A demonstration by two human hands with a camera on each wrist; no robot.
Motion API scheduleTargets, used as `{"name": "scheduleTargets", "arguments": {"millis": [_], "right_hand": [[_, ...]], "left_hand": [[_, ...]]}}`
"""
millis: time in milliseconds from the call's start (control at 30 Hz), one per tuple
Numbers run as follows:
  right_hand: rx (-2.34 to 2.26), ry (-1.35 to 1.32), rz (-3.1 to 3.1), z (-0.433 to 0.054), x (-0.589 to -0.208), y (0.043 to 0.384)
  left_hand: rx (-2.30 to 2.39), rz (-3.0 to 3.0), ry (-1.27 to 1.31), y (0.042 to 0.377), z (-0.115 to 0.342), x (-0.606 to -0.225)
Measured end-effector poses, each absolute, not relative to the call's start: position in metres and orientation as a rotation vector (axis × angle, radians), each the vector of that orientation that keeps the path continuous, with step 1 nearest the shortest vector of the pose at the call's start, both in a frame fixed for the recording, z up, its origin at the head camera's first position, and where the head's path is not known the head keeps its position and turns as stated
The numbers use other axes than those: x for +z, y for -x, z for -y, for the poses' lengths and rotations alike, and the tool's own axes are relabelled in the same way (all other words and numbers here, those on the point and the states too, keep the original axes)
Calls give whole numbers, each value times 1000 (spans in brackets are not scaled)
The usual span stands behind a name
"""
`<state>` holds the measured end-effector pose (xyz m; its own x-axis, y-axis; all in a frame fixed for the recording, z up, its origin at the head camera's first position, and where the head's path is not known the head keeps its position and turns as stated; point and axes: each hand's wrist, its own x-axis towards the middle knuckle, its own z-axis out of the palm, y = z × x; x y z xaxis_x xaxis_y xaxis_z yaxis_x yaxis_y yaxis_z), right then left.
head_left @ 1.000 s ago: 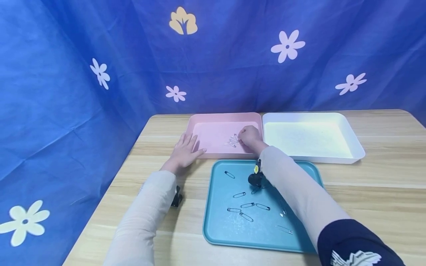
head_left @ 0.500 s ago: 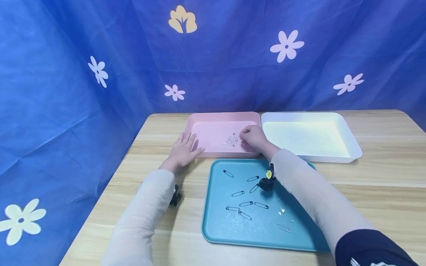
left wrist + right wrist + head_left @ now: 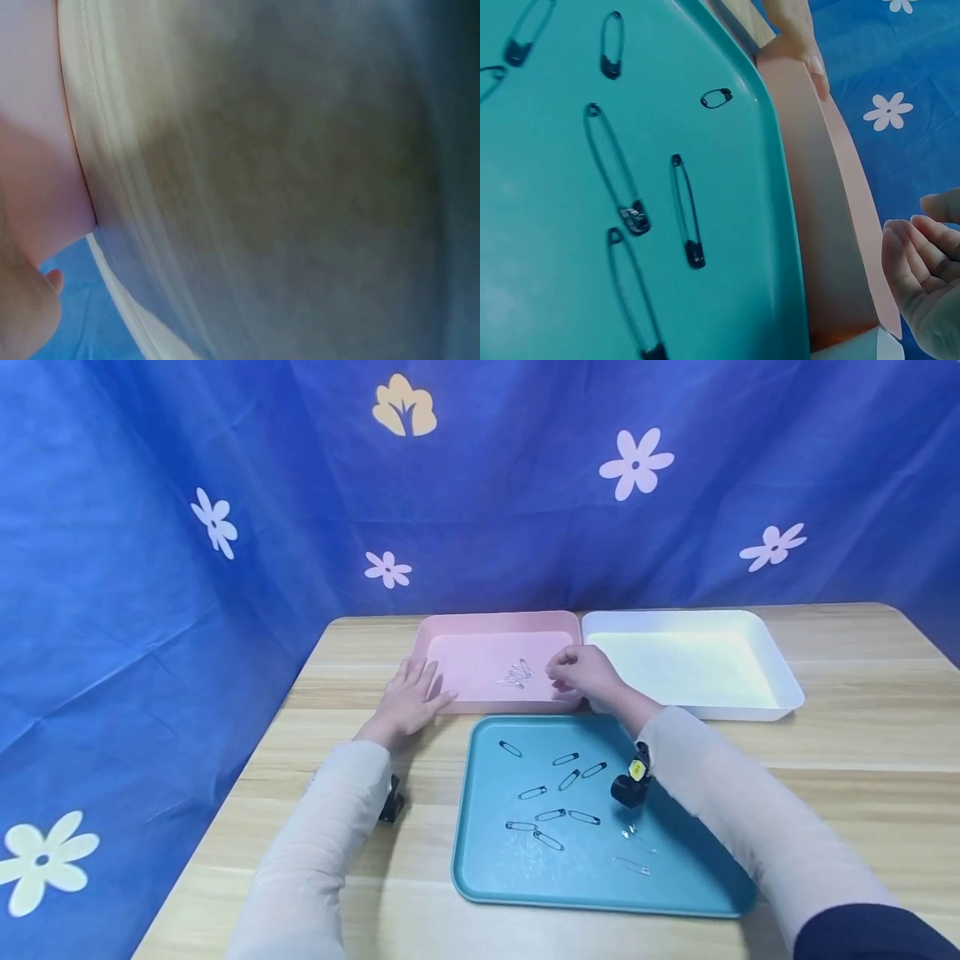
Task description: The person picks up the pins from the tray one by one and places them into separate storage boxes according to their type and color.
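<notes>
At the left end of the pink tray, my left hand lies with fingers spread over the rim. My right hand hovers at that tray's right end; in the right wrist view its fingers are loosely bent with nothing between them. A small heap of silver safety pins lies in the pink tray, left of the right hand. Nearer me, the teal tray bears several black safety pins, seen larger in the right wrist view, and a few silver safety pins.
A white tray stands against the pink tray's right side. All three trays rest on a wooden table. Behind hangs a blue flowered cloth. Mostly a blurred tabletop fills the left wrist view.
My right hand has drawn back to the right, away from the silver safety pins, and its forearm has uncovered more black pins on the teal tray. The left hand keeps its place.
</notes>
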<state>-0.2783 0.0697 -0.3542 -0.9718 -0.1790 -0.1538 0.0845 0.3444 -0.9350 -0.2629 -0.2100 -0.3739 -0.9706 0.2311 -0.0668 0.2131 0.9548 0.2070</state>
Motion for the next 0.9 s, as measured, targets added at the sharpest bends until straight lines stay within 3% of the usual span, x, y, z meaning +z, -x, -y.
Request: {"name": "scheduleTargets", "arguments": {"millis": [900], "right_hand": [[-1458, 371, -2421, -123, -351, 211]], "left_hand": [[340, -3007, -345, 265, 211, -374]]}}
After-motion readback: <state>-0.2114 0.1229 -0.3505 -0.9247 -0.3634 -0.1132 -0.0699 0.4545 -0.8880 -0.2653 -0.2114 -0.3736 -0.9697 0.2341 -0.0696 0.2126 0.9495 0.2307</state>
